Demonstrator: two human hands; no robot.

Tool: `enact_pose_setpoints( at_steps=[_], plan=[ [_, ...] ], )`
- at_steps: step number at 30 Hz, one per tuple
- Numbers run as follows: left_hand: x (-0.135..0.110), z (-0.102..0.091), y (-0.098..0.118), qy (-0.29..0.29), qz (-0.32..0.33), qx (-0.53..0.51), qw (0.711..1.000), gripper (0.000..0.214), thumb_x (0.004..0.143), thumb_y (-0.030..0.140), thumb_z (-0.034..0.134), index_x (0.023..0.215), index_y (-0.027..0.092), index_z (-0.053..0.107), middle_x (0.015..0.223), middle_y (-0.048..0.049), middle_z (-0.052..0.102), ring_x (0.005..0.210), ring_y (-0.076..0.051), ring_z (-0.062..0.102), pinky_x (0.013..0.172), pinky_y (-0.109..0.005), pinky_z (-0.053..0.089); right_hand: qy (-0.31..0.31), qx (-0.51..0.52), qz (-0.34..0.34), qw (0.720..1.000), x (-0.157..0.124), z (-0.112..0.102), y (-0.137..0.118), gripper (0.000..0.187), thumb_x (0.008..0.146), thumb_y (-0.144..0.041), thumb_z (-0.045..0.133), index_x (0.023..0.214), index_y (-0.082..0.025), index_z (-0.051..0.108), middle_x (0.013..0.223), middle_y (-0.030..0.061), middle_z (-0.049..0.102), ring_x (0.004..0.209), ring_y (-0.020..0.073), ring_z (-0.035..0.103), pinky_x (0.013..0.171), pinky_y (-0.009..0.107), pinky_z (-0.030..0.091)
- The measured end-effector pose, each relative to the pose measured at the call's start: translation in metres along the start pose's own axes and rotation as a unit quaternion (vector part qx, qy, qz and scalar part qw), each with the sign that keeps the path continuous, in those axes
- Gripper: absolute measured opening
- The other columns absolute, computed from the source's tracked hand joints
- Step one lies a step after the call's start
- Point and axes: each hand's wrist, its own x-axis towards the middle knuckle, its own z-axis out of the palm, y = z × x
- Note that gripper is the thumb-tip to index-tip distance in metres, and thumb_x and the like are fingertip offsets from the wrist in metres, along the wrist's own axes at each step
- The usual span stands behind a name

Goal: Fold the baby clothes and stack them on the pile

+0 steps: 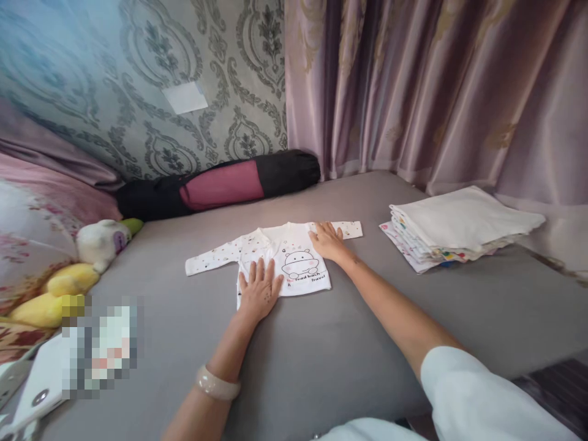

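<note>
A small white baby shirt (294, 254) with a cartoon animal print lies spread flat on the grey bed (349, 343), both sleeves stretched out sideways. My left hand (260, 288) rests flat on the shirt's lower left corner, fingers spread and open. My right hand (327, 240) lies flat on the shirt's upper right part, near the right sleeve, with its fingers stretched out. Neither hand grips anything. A pale bangle sits on my left wrist.
A stack of folded white clothes (452, 229) sits on the bed to the right. A black and maroon roll bag (220, 184) lies along the wall. Plush toys (80, 263) and pillows crowd the left edge. Curtains hang behind.
</note>
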Motion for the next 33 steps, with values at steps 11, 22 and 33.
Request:
enact_pose_setpoints(
  at_steps=[11, 22, 33],
  plan=[
    [0.006, -0.008, 0.002, 0.080, 0.022, 0.020, 0.996, 0.054, 0.097, 0.052, 0.026, 0.135, 0.022, 0.051, 0.146, -0.0147, 0.043, 0.136, -0.033, 0.037, 0.112, -0.059, 0.021, 0.185, -0.026, 0.251, 0.950, 0.010, -0.015, 0.054, 0.042, 0.092, -0.031, 0.044, 0.124, -0.007, 0.055, 0.129, 0.0216, 0.052, 0.124, 0.0349, 0.043, 0.099, 0.047, 0.034],
    [0.057, -0.013, 0.039, 0.183, 0.133, -0.071, 0.971, 0.027, 0.095, 0.030, 0.040, 0.114, 0.020, 0.057, 0.117, -0.0102, 0.063, 0.111, -0.026, 0.053, 0.099, -0.046, 0.035, 0.260, 0.020, 0.383, 0.886, 0.020, -0.011, 0.073, 0.041, 0.082, -0.029, 0.052, 0.113, -0.005, 0.065, 0.126, 0.0223, 0.054, 0.118, 0.0340, 0.048, 0.095, 0.043, 0.038],
    [0.136, 0.000, 0.074, 0.072, 0.243, -0.133, 0.958, 0.048, 0.096, 0.037, 0.037, 0.136, 0.012, 0.044, 0.146, -0.0152, 0.046, 0.139, -0.026, 0.036, 0.114, -0.042, 0.029, 0.315, 0.044, 0.336, 0.887, 0.016, -0.009, 0.074, 0.031, 0.079, -0.027, 0.053, 0.102, -0.012, 0.069, 0.109, 0.0189, 0.065, 0.107, 0.0333, 0.057, 0.090, 0.045, 0.041]
  ],
)
